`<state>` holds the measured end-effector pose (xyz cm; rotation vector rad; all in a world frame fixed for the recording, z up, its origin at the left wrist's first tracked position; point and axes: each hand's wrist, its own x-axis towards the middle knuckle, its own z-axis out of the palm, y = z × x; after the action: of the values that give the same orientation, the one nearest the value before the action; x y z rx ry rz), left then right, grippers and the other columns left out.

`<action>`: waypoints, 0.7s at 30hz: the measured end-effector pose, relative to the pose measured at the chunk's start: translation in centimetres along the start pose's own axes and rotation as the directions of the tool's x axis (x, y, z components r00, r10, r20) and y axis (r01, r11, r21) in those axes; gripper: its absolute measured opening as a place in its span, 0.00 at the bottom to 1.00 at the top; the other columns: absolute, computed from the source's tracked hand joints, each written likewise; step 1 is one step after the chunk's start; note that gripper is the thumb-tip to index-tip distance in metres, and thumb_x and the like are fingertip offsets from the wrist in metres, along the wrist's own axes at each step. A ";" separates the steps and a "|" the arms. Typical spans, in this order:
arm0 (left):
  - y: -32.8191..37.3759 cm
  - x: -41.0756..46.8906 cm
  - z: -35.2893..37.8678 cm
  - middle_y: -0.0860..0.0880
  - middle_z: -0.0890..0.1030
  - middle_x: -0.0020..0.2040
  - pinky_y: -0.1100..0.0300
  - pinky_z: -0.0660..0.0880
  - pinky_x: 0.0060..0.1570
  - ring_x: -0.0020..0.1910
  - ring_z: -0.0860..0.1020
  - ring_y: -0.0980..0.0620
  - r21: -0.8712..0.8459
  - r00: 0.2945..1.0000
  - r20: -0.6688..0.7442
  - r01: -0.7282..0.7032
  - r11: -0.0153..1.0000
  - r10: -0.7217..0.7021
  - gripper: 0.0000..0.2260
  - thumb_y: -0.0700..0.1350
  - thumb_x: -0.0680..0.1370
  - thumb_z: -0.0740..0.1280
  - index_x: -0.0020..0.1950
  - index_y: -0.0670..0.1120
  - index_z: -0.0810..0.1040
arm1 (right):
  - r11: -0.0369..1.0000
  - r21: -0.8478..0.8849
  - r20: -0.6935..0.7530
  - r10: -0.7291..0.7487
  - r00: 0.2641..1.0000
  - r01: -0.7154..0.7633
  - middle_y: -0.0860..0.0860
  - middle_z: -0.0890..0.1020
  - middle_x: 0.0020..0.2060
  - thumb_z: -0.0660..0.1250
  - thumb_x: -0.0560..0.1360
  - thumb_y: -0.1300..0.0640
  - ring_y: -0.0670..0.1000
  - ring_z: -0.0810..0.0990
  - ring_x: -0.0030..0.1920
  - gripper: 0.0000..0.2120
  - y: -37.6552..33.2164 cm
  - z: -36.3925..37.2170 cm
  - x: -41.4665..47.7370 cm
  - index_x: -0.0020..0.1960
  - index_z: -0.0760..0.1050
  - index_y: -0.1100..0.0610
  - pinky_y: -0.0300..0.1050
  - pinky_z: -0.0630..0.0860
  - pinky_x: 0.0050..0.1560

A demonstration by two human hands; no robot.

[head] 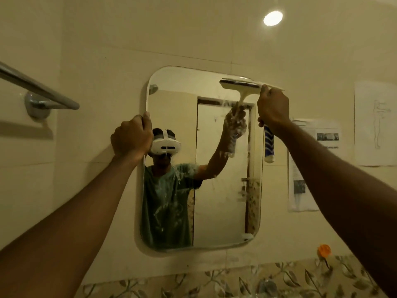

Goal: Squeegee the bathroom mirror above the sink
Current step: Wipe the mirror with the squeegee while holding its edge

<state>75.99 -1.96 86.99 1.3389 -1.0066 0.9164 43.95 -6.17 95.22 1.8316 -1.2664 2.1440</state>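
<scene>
A rounded rectangular mirror (pixel 214 211) hangs on the cream tiled wall, streaked with white foam and drips. My right hand (pixel 272 107) is shut on a squeegee (pixel 269 145) with a blue-and-white striped handle. Its white blade lies level against the mirror's top right corner. My left hand (pixel 132 136) grips the mirror's left edge about a third of the way down. The glass reflects a person in a green shirt and white headset, holding the squeegee up.
A chrome towel bar (pixel 38 87) juts out at the upper left. Paper sheets (pixel 374 123) are stuck to the wall right of the mirror. An orange-capped item (pixel 324 250) stands at lower right above a leaf-patterned tile border (pixel 214 280).
</scene>
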 end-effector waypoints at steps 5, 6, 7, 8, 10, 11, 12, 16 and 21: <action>0.1 -0.4 0.5 0.43 0.74 0.26 0.61 0.63 0.30 0.23 0.70 0.45 0.012 0.994 -0.092 -0.051 0.999 0.052 0.25 0.54 0.83 0.52 0.38 0.40 0.77 | 0.992 -0.095 -0.004 -0.080 0.997 0.079 0.49 0.76 0.30 0.49 0.84 0.48 0.46 0.77 0.24 0.18 1.2 1.4 -0.1 0.41 0.70 0.53 0.40 0.74 0.21; 0.1 -0.5 0.6 0.46 0.71 0.25 0.62 0.61 0.30 0.23 0.68 0.47 -0.001 0.993 -0.105 -0.051 0.999 0.051 0.25 0.54 0.83 0.53 0.36 0.41 0.77 | 0.992 -0.094 0.000 -0.090 0.996 0.089 0.50 0.77 0.29 0.50 0.84 0.47 0.45 0.76 0.23 0.18 1.9 1.7 -0.9 0.39 0.68 0.51 0.38 0.72 0.19; 0.1 -0.5 0.7 0.47 0.70 0.24 0.62 0.61 0.29 0.22 0.66 0.48 -0.010 0.992 -0.116 -0.051 0.999 0.049 0.25 0.54 0.83 0.53 0.36 0.41 0.77 | 0.992 -0.084 0.010 -0.091 0.996 0.091 0.50 0.77 0.30 0.50 0.84 0.47 0.45 0.76 0.22 0.17 2.7 1.8 -1.9 0.40 0.67 0.50 0.36 0.70 0.17; 0.1 -0.5 0.8 0.47 0.70 0.24 0.62 0.61 0.29 0.22 0.66 0.49 -0.015 0.991 -0.125 -0.052 0.999 0.049 0.25 0.54 0.83 0.54 0.35 0.41 0.77 | 0.994 -0.068 0.022 -0.085 0.996 0.086 0.51 0.78 0.30 0.50 0.84 0.47 0.45 0.76 0.22 0.15 3.6 2.0 -3.2 0.41 0.67 0.49 0.36 0.70 0.17; 0.0 -0.5 0.9 0.45 0.72 0.24 0.61 0.62 0.29 0.22 0.67 0.48 -0.018 0.989 -0.138 -0.054 0.998 0.051 0.25 0.54 0.83 0.54 0.35 0.41 0.77 | 0.997 -0.011 0.043 -0.072 0.996 0.073 0.51 0.78 0.31 0.50 0.83 0.46 0.46 0.77 0.22 0.13 5.7 2.5 -6.4 0.44 0.67 0.48 0.37 0.73 0.17; 0.0 -0.6 1.0 0.45 0.73 0.24 0.61 0.63 0.29 0.22 0.67 0.48 -0.017 0.989 -0.140 -0.051 0.999 0.048 0.25 0.54 0.83 0.54 0.35 0.41 0.77 | 0.998 0.012 0.050 -0.068 0.996 0.067 0.51 0.78 0.30 0.51 0.83 0.46 0.46 0.77 0.23 0.12 6.8 2.7 -8.2 0.45 0.67 0.48 0.36 0.73 0.18; 0.0 -0.6 1.0 0.45 0.73 0.24 0.61 0.63 0.29 0.22 0.68 0.47 -0.013 0.989 -0.143 -0.047 0.999 0.045 0.25 0.54 0.83 0.54 0.34 0.41 0.77 | 0.998 0.015 0.053 -0.058 0.997 0.057 0.51 0.78 0.30 0.51 0.83 0.47 0.46 0.78 0.24 0.12 7.8 2.8 -10.0 0.45 0.67 0.48 0.36 0.73 0.19; 0.2 -0.8 0.7 0.48 0.67 0.23 0.64 0.58 0.28 0.21 0.65 0.49 -0.010 0.986 -0.164 -0.038 0.999 0.036 0.27 0.55 0.83 0.55 0.31 0.41 0.77 | 0.998 -0.054 0.060 -0.007 0.998 0.010 0.50 0.77 0.30 0.50 0.83 0.47 0.47 0.77 0.27 0.15 9.5 1.9 -14.0 0.44 0.69 0.51 0.38 0.70 0.24; -0.1 -0.9 1.0 0.49 0.66 0.22 0.66 0.56 0.27 0.19 0.64 0.50 -0.013 0.985 -0.169 -0.037 0.999 0.034 0.28 0.57 0.83 0.54 0.29 0.43 0.75 | 0.991 -0.107 0.004 -0.079 0.997 0.079 0.49 0.73 0.29 0.49 0.84 0.46 0.47 0.71 0.26 0.20 6.4 0.7 -8.0 0.39 0.70 0.52 0.43 0.69 0.26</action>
<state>75.70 -2.88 86.07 1.2120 -0.9076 1.0289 43.52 -7.25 85.02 1.8074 -1.2595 1.9954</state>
